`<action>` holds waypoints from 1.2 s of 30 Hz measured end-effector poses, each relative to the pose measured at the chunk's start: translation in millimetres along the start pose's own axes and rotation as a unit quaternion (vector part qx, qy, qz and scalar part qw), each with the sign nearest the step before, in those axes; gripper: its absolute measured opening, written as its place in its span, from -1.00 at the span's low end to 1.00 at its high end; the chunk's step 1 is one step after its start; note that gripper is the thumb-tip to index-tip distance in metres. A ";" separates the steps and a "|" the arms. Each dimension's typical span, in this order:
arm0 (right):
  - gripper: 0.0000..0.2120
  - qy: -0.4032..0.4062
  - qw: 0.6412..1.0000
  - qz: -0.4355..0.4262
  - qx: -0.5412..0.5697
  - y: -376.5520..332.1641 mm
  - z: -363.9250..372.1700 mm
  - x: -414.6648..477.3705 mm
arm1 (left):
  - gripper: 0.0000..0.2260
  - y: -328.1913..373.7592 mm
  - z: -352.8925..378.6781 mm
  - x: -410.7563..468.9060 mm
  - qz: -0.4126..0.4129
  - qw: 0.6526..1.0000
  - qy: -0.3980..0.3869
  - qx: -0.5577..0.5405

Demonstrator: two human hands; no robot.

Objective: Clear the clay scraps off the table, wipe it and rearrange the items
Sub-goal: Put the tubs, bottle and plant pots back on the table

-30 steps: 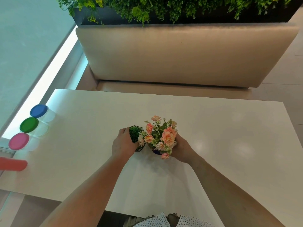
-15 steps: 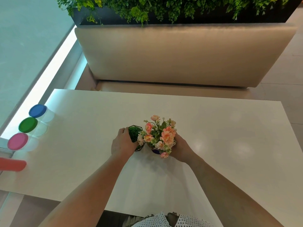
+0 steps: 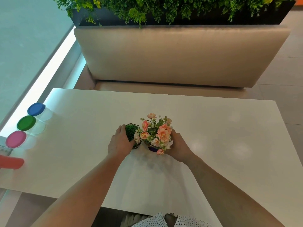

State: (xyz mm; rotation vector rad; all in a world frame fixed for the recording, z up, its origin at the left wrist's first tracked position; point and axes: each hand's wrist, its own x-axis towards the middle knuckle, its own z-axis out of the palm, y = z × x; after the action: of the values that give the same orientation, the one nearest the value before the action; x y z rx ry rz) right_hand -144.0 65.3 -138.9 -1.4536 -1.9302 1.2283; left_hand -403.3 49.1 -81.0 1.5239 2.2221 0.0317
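Gripping green plant pot (image 3: 131,132) in left hand (image 3: 120,142), flower pot (image 3: 153,149) in right hand (image 3: 178,145), at table (image 3: 229,128) centre. Avoid fast sliding toward clay tubs (image 3: 26,123) at nine o'clock: likely to tip the top-heavy flower pot.

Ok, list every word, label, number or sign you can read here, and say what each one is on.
No text can be read anywhere in this view.
Blue lid, green lid, pink lid: plain colour, no label shows.
Flower pot and plant pot: largely hidden, no print shows on the visible parts.
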 end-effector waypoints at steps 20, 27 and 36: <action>-0.26 -0.021 0.999 0.006 -0.048 -4.0 -25.2 -6.5 | -0.22 3.2 2.4 20.9 -0.013 0.999 -0.040 0.033; -0.31 0.001 0.999 0.004 -0.045 -3.6 -19.7 -1.9 | -0.22 0.7 2.6 18.8 -0.002 0.998 -0.042 0.045; -0.30 0.024 0.999 0.009 -0.037 -4.5 -13.8 -6.7 | -0.20 -3.6 0.9 14.5 0.011 0.999 -0.030 0.033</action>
State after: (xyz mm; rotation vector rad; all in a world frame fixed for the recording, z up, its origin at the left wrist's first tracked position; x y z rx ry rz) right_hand -133.5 64.3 -126.9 -1.5269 -1.9537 1.1299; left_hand -410.4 60.4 -87.7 1.5623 2.1799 -0.0813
